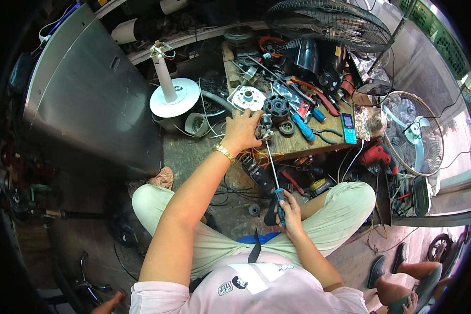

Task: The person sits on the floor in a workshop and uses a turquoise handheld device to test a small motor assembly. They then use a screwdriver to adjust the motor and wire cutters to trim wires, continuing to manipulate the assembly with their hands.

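Observation:
My left hand [242, 129], with a gold watch at the wrist, is stretched out to the near edge of a low wooden workbench [309, 145] and grips a small metal motor part [266, 131]. My right hand [288, 209] sits close to my lap and holds a long screwdriver [273, 172] by its blue and black handle. The thin shaft runs up from that handle to the motor part. A black ribbed rotor [277, 106] and a white round motor cover [247, 98] lie just beyond my left hand.
The bench carries pliers, blue-handled tools, a blue mobile phone [348, 128] and a black fan motor. A white fan base with pole [171, 97] stands at left beside a grey metal panel. Fan grilles stand at right and top. Another person's feet show at lower right.

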`<action>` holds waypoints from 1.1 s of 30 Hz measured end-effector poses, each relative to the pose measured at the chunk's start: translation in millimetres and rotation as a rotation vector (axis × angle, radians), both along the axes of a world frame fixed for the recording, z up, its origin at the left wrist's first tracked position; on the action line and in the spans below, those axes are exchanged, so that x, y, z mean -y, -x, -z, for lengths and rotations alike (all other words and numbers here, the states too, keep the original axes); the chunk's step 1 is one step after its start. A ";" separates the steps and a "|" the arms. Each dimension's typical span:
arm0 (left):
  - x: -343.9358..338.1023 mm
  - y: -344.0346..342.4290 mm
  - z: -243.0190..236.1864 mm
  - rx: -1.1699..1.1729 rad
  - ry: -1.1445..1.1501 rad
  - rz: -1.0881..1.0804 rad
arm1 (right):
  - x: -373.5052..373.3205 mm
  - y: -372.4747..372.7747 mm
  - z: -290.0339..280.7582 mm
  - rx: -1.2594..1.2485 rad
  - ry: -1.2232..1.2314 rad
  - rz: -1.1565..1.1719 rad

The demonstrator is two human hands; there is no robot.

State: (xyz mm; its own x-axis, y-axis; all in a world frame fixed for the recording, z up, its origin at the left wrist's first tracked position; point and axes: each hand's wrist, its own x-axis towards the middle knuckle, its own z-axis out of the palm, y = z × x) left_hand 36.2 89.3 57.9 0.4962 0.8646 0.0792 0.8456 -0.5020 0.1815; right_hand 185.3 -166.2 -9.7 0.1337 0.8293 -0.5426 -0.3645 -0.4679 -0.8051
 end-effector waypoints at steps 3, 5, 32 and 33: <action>-0.1 1.1 -0.9 0.020 0.014 0.003 | -0.4 1.2 -1.2 -0.013 -0.005 -0.001; -0.1 0.5 -1.2 0.026 0.013 0.005 | -0.9 0.8 -1.0 -0.018 -0.005 -0.002; -13.7 8.5 -0.3 0.096 0.077 0.056 | 3.9 -8.5 -20.8 -0.393 -0.107 0.142; -14.0 8.4 0.7 0.098 0.066 0.060 | 4.5 -8.6 -23.6 -0.433 -0.104 0.124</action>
State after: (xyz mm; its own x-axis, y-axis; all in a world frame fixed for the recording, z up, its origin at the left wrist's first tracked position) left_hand 27.8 103.4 57.2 0.5396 0.8387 0.0735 0.7913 -0.5350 0.2961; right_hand 193.8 -170.7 14.0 0.0146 0.8742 -0.4854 -0.7256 -0.3248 -0.6067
